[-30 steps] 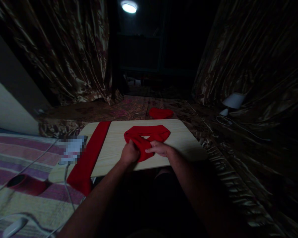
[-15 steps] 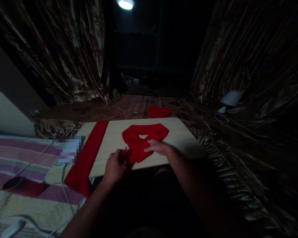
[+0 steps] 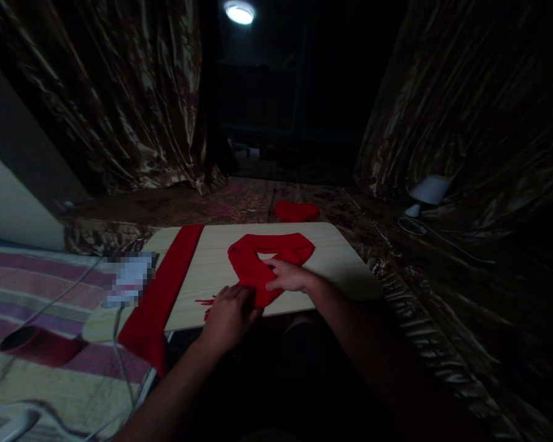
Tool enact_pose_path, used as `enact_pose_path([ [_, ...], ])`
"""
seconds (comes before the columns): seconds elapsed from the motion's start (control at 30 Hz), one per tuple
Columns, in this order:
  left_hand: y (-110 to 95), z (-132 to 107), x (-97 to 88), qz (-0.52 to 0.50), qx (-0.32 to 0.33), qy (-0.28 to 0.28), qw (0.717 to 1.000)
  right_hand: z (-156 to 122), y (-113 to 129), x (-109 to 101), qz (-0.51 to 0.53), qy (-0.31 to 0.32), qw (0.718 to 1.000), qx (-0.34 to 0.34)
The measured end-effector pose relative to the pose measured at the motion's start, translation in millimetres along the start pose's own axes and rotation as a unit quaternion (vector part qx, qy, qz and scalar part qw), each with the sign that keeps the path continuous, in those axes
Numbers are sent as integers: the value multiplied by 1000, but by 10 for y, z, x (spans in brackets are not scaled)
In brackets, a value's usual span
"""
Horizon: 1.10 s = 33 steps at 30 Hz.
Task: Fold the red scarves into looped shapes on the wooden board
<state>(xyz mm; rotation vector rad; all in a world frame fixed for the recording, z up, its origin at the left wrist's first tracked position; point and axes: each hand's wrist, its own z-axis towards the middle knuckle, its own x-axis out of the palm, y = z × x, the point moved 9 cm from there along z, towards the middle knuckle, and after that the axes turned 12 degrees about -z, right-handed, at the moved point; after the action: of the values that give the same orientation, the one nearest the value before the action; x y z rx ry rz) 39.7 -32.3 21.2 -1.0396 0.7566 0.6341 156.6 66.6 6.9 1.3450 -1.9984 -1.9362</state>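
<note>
A red scarf (image 3: 250, 267) with a fringed end lies folded into a loop on a small pale wood-topped table (image 3: 350, 264). Over its near end, my left hand (image 3: 230, 313) is closed with curled fingers; red fringe sticks out to the left from under it. My right hand (image 3: 289, 276) grips the crossing part of the loop, thumb on top and a small gap between thumb and forefinger. The fingertips of my left hand are partly hidden.
A long red cloth strip (image 3: 170, 282) drapes across the table's left side, beside a blurred-out item (image 3: 129, 279). Beyond the far edge sits a red heart-shaped thing (image 3: 297, 211). Cables and a dark red cylinder (image 3: 41, 345) lie on the striped bedding. A small lamp (image 3: 429, 189) stands right.
My left hand has moved slightly right and turned over the scarf's end, and the fringe now spreads left on the table. My right hand's thumb and forefinger have parted slightly.
</note>
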Motion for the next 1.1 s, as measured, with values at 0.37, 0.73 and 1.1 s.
enact_pose_path([
  [0.37,57,-80,109,-19,3,-4,1000,87,-211,0,5,-66,998,11],
  [0.73,94,-61,111,-17,5,-16,1000,73,-30,26,-107,-9,994,24],
  [1.1,-22,-39,-106,68,-47,-6,997,50,96,-43,-199,-103,974,-33],
])
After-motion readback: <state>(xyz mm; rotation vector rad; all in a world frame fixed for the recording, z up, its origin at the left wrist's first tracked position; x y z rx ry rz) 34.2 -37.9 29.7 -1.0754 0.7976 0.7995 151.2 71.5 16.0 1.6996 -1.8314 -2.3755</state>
